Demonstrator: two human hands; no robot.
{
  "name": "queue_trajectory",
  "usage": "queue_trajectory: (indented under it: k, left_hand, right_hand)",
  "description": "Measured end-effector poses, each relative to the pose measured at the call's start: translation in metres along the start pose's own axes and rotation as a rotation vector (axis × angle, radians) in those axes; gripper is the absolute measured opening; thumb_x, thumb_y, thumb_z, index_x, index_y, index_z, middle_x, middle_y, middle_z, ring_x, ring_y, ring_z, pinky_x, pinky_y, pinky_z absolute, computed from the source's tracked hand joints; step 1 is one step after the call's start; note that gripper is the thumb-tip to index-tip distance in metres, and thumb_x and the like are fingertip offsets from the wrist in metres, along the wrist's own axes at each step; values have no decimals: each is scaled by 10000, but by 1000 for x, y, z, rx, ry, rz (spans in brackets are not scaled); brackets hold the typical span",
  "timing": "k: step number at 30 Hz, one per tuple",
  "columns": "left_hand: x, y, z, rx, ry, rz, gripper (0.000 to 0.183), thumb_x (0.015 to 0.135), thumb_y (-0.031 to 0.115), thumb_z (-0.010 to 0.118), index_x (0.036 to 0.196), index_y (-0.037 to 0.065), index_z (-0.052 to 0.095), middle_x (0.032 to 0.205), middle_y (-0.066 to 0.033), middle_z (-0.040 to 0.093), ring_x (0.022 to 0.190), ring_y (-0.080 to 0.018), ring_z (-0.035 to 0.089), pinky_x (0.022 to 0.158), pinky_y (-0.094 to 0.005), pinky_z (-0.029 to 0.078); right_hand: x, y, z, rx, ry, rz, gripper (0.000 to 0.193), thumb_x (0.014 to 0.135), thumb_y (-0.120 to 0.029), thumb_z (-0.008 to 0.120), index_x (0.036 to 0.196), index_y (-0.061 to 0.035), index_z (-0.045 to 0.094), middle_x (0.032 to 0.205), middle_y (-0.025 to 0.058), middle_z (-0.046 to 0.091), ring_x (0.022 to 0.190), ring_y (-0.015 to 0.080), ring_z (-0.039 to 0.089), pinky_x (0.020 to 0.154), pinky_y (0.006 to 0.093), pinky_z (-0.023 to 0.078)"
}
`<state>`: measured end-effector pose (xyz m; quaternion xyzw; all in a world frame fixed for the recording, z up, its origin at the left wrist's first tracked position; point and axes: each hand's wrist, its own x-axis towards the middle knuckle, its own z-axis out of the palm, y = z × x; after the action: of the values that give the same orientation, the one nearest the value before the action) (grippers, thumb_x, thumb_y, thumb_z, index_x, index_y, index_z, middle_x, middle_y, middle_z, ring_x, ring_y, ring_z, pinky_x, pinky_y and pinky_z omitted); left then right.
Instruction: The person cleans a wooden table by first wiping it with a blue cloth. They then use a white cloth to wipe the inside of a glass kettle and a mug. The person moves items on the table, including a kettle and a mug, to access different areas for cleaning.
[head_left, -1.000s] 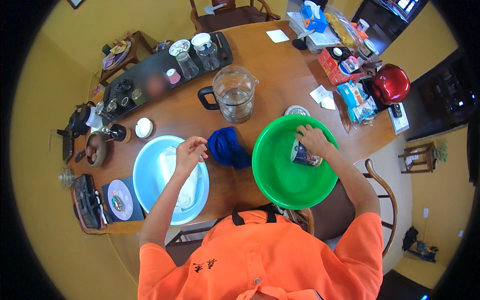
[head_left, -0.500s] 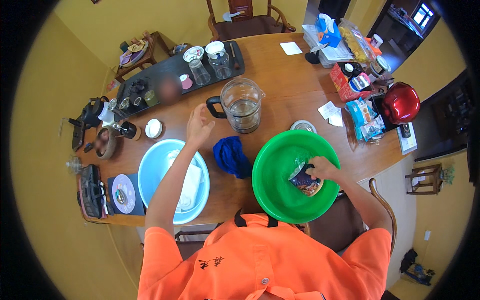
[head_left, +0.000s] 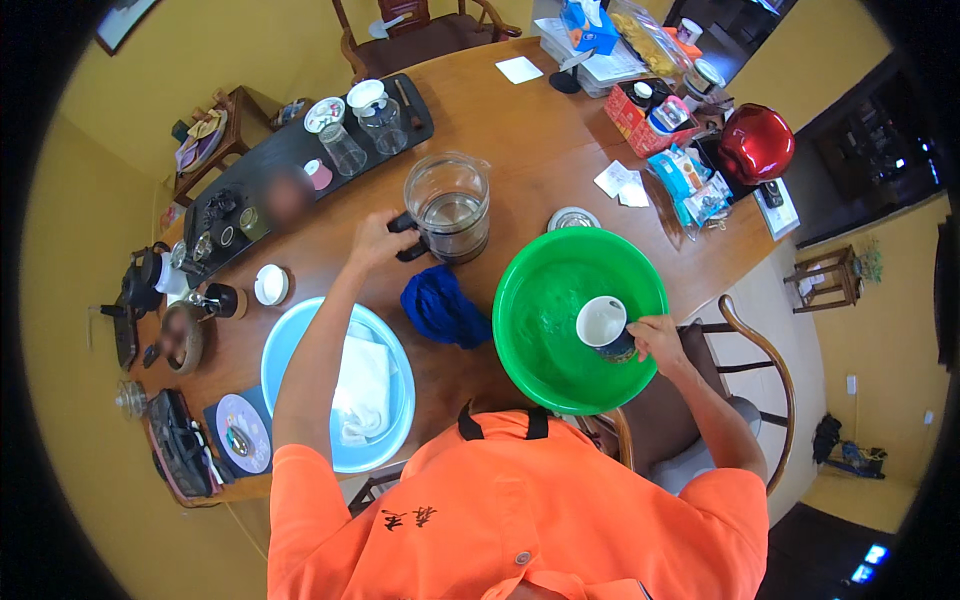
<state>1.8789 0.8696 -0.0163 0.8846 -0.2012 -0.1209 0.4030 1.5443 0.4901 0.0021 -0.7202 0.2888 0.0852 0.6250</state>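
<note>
My left hand (head_left: 382, 240) is closed on the black handle of a glass jug (head_left: 447, 212), which stands on the table with some clear liquid in it. In my right hand (head_left: 655, 340) is a mug (head_left: 604, 322), white inside with a dark patterned outside, held by its handle. The mug is upright over the green basin (head_left: 520, 270), which has water in it. Between the basins lies a bunched dark blue cloth (head_left: 440, 305). A light blue basin (head_left: 403, 420) with a white cloth (head_left: 362, 390) inside sits under my left forearm.
A round lid (head_left: 573, 218) lies just behind the green basin. Along the back left runs a dark tea tray (head_left: 290, 150) with glasses and cups. A red box (head_left: 650, 120), blue packets (head_left: 680, 185) and a shiny red object (head_left: 757, 145) crowd the right side.
My left hand has gone from open beside the jug to closed on its handle. The mug has turned from tipped over to upright in my right hand. The whole view has shifted and tilted.
</note>
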Motion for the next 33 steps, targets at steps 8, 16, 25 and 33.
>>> queue_trajectory:
  k: [8,16,25,33]
  left_hand:
    - [-47,41,32,-268,-101,-76,272,782,243,678,659,13,600,552,-43,592,502,-108,559,485,-271,433]
    - [-57,37,38,-257,-79,-50,264,785,237,660,680,2,598,537,-55,577,502,-122,565,493,-290,434]
    - [-60,44,37,-293,-49,-26,269,789,233,656,654,20,562,528,-47,559,486,-130,553,486,-297,433]
    - [-57,29,46,-270,-13,-41,254,791,219,655,685,2,576,544,-96,578,512,-199,584,524,-351,455]
  right_hand:
    - [-29,-14,0,410,118,-191,359,788,-142,592,484,-68,416,458,27,392,415,135,416,387,283,372]
    - [-39,-51,-2,392,96,-440,350,835,-110,564,520,-69,417,480,16,406,455,112,417,453,256,355]
    - [-29,-142,20,358,10,-502,356,871,-171,574,562,-72,428,514,11,406,489,104,429,440,255,362]
    - [15,-237,65,-57,-68,-532,313,859,-258,612,698,10,589,546,3,479,475,82,445,437,236,355]
